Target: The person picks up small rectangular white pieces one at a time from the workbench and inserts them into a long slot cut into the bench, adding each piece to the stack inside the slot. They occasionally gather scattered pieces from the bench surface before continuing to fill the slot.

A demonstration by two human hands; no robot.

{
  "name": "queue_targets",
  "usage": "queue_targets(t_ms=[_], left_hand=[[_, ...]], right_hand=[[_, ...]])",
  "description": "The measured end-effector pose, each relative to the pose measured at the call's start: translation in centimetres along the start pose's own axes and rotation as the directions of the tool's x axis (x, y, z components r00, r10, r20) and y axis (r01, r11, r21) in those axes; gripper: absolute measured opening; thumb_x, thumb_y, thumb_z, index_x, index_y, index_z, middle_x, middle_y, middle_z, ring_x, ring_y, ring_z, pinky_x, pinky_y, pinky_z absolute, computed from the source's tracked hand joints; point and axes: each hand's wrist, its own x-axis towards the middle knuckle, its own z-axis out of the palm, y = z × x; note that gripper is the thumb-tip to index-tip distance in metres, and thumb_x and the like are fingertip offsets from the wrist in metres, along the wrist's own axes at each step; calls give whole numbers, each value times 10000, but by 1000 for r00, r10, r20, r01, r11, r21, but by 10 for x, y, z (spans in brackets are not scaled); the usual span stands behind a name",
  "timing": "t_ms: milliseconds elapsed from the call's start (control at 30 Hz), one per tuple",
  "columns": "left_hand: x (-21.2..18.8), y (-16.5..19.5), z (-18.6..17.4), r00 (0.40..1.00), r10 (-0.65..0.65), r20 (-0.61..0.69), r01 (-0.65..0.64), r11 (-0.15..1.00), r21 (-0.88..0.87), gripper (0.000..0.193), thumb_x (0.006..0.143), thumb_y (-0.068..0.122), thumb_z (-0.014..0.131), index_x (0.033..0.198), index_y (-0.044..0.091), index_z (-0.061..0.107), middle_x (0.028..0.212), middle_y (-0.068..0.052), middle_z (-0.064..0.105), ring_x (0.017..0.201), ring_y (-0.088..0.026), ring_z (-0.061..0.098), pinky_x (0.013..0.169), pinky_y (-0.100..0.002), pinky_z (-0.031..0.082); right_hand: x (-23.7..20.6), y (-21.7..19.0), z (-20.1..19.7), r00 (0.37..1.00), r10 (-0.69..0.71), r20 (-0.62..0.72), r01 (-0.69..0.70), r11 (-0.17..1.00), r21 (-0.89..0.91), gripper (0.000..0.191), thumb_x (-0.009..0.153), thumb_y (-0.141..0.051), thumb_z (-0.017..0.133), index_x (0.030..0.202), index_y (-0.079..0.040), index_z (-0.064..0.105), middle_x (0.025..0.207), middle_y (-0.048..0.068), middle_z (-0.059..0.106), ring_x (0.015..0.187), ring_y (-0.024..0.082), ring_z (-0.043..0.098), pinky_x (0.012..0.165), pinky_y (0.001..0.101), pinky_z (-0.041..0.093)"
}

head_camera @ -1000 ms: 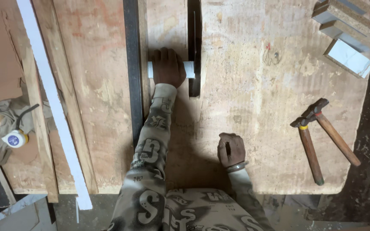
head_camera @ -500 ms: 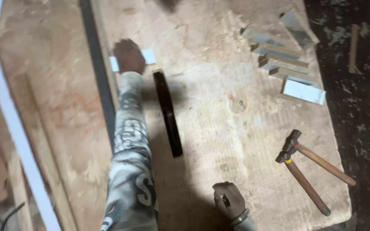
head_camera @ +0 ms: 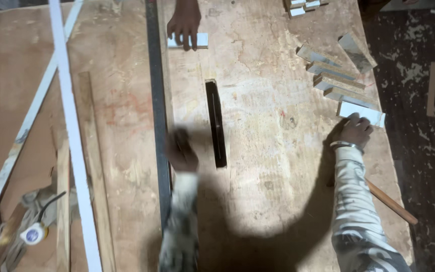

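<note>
A flat white block point(head_camera: 361, 113) is touched by the right hand point(head_camera: 356, 130); the blurred left hand point(head_camera: 181, 150), grip unclear, is laid beside a dark metal rail point(head_camera: 158, 126).

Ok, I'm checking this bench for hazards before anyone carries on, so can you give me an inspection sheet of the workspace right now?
Surface: worn, stained wooden bench top, with a dark blade slot in the middle and a dark metal rail to its left.
Job's things: white block near the right edge; row of cut blocks behind it.
Clutter: wooden handle under the right sleeve; white strips at left.
Grippers: left hand blurred, by the rail, grip unclear; right hand touching the white block, grip unclear. Another person's hand rests on a small white piece.
Cables: dark cord at lower left.
Surroundings: dark littered floor at right.
</note>
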Motion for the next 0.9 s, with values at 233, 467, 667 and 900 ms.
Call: queue_targets(t_ms=[233, 467, 667, 900], left_hand=[[-178, 50, -68, 947, -135, 292, 131, 991, 36, 372, 1045, 186, 346, 897, 35, 652, 959, -180, 699, 792, -292, 644, 775, -417, 551], [-222, 84, -147, 890, -218, 401, 205, 976, 75, 407, 1048, 210, 346, 948, 23, 693, 999, -189, 722, 843, -322, 682, 811, -441, 555], [-203, 95, -160, 784, -546, 297, 533, 836, 131, 385, 972, 265, 417, 959, 22, 716, 964, -156, 757, 711, -300, 687, 663, -405, 565], [-167, 79, -111, 861, -203, 466, 175, 979, 102, 345, 1021, 222, 423, 991, 39, 714, 1035, -147, 729, 872, -304, 697, 838, -422, 545]], right_hand=[[-65, -15, -4, 955, -125, 270, 139, 990, -33, 334, 967, -239, 631, 1275, -110, 627, 1344, 201, 566, 1307, 392, 506, 977, 643, 457], [44, 7, -27, 991, -61, 122, 61, 998, 11, 929, 602, -317, 871, 1427, -109, 498, 1466, 228, 486, 1372, 478, 409, 997, 638, 432], [43, 17, -20, 954, -90, 285, 112, 992, -62, 620, 755, -292, 857, 1305, -178, 594, 1383, 177, 576, 1270, 433, 559, 983, 583, 503], [-66, -53, -89, 817, -287, 500, 376, 923, -83, 461, 783, -270, 792, 1216, -169, 669, 1184, 175, 683, 1098, 376, 681, 859, 534, 572]])
